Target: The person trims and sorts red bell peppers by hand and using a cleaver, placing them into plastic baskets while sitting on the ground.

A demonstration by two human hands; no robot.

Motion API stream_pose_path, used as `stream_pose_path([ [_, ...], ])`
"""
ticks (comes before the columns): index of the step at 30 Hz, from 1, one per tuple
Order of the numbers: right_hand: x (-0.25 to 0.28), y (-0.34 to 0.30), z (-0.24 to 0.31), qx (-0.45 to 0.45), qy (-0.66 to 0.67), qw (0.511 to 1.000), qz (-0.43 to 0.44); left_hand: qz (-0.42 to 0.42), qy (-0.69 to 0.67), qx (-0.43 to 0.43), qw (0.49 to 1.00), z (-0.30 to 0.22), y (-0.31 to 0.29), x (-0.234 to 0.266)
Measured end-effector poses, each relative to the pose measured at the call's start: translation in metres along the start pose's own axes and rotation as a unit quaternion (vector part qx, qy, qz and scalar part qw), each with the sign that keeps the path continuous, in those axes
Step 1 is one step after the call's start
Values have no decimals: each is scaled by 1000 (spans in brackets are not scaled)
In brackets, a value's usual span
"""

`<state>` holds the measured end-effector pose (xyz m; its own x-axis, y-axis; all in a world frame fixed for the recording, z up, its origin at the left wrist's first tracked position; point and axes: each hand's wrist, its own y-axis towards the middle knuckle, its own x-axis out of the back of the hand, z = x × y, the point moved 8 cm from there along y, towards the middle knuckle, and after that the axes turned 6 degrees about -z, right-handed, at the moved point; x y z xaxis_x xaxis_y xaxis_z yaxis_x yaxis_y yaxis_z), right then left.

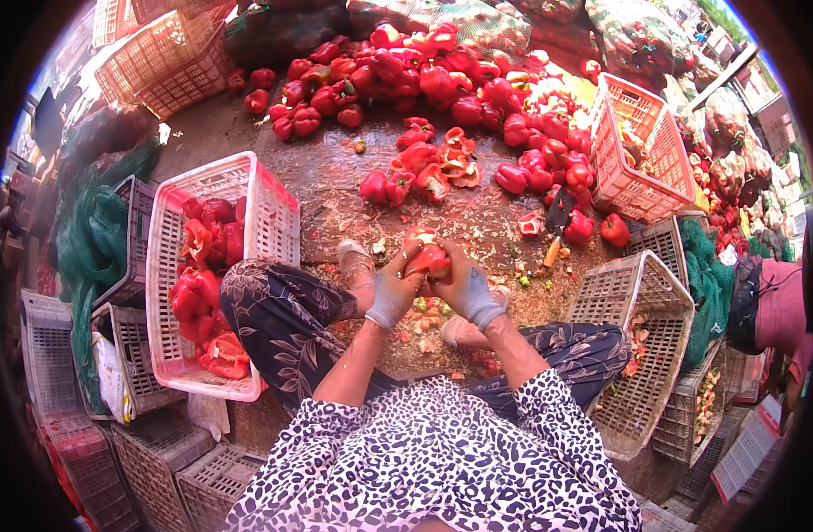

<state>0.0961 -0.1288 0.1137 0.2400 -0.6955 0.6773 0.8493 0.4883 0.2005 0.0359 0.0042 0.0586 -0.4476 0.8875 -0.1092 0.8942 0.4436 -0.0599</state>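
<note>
Between my knees, both gloved hands hold one red bell pepper [431,260] that looks cut or broken open at the top. My left hand [395,288] grips its left side, and my right hand [467,285] is wrapped round its right side. Beyond them, several opened red pepper pieces [435,168] lie on the wet wooden boards. A knife [553,252] with a yellow-orange handle and dark blade rests on the boards to the right. At my left, a white and pink plastic crate [276,204] holds red peppers, some of them opened.
A large heap of whole red peppers [437,82] spreads at the back. An orange crate [641,182] stands back right; a tilted whitish crate [626,310] with scraps is by my right knee. Green netting [91,239] hangs at left. Seeds and trimmings litter the boards. Another person [783,306] is at far right.
</note>
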Motion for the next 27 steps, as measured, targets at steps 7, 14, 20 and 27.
stream_pose_path([
  [7,-10,1,-12,17,-92,991,-101,-48,-10,108,993,13,-3,-3],
  [14,-35,-18,-46,-192,49,979,-45,-55,-168,231,957,55,-12,9],
  [20,-50,2,-74,-209,-35,974,86,39,-145,353,923,86,-22,13],
  [27,-2,22,-134,-260,397,879,-43,-159,-233,230,931,46,2,44],
])
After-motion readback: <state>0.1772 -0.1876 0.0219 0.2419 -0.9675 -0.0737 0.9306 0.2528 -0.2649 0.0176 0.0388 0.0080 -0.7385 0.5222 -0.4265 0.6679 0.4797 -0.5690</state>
